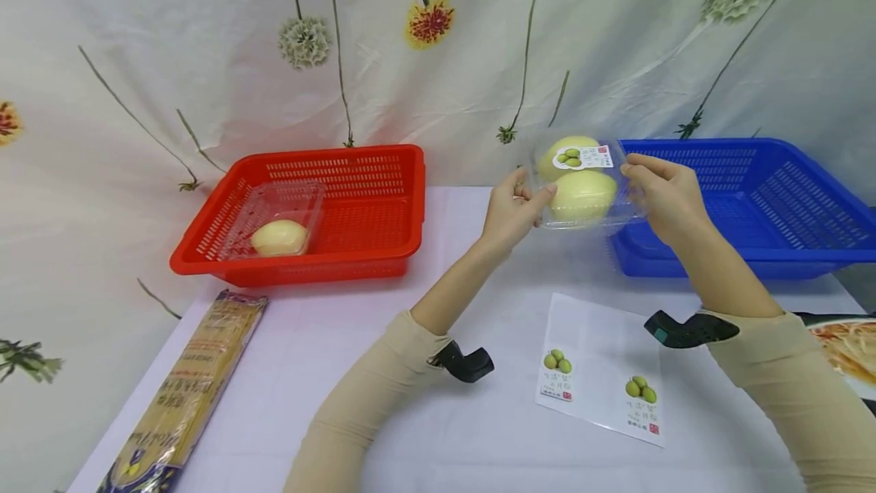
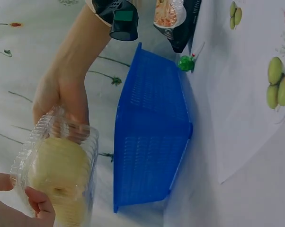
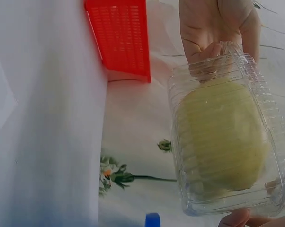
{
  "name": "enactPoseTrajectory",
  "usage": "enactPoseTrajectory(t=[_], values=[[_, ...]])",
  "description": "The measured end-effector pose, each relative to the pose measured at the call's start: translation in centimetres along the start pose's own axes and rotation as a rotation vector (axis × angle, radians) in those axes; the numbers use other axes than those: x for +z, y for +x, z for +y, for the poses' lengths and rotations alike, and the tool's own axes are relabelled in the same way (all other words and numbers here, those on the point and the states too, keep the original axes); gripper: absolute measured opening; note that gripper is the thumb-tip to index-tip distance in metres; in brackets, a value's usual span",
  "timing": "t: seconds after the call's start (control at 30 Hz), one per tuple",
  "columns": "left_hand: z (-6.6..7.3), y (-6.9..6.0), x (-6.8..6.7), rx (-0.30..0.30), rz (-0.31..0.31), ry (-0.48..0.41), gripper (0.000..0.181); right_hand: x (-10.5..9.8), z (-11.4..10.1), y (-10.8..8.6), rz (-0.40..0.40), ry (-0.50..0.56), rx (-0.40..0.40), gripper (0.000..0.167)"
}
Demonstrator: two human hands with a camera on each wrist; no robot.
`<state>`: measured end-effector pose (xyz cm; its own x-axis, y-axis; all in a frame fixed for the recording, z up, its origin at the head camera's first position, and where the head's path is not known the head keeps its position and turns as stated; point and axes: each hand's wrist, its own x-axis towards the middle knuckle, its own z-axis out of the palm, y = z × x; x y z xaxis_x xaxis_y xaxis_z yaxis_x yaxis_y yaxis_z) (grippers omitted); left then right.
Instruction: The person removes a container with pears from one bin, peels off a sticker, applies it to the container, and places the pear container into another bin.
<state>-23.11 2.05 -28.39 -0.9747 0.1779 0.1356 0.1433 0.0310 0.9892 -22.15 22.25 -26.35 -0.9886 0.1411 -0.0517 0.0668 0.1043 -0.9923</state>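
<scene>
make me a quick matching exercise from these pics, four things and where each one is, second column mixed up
Column 1
1. labelled clear box
2. red basket
3. long packet
4. printed sheet

Column 2
A. lying on the table between the forearms
B. lying along the table's left side
C. held up by the left hand and right hand
D. standing left of the blue basket

Pairs: 1-C, 2-D, 3-B, 4-A

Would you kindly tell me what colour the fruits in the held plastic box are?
The fruits are pale yellow, seen best in the head view.
</scene>
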Motion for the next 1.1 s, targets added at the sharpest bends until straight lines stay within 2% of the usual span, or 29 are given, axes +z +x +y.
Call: enactPoseTrajectory(t=[0.17, 0.27, 0.33, 0.4, 0.57, 0.63, 0.83, 0.87, 1.1], values=[[0.3, 1.6, 2.1, -0.013, -0.042, -0.022, 0.064, -2.3, -0.2, 0.9, 0.066, 0.087, -0.018, 0.060], [0.3, 2.4, 3.4, -0.028, -0.064, -0.041, 0.065, -3.9, 0.0, 1.7, 0.077, 0.124, -0.031, 0.059], [0.3, 2.9, 4.3, -0.034, -0.083, -0.056, 0.065, -5.3, 0.6, 2.7, 0.071, 0.142, -0.034, 0.058], [0.3, 3.3, 5.2, -0.047, -0.108, -0.074, 0.067, -7.0, 1.7, 4.2, 0.098, 0.177, -0.024, 0.052], [0.1, 4.1, 7.5, -0.086, -0.145, -0.069, 0.067, -11.3, 4.4, 7.3, 0.086, 0.249, -0.018, 0.036], [0.0, 4.5, 8.3, -0.098, -0.138, -0.049, 0.066, -12.4, 4.9, 8.0, 0.050, 0.233, -0.013, 0.039], [-0.5, 4.8, 10.1, -0.137, -0.106, 0.051, 0.064, -14.7, 7.0, 10.1, 0.101, 0.182, 0.056, 0.042], [-0.6, 4.8, 10.4, -0.144, -0.105, 0.065, 0.064, -15.0, 7.4, 10.4, 0.100, 0.154, 0.051, 0.043], [-1.3, 4.7, 11.1, -0.184, -0.112, 0.161, 0.063, -16.3, 9.6, 11.4, 0.118, 0.168, 0.043, 0.038]])
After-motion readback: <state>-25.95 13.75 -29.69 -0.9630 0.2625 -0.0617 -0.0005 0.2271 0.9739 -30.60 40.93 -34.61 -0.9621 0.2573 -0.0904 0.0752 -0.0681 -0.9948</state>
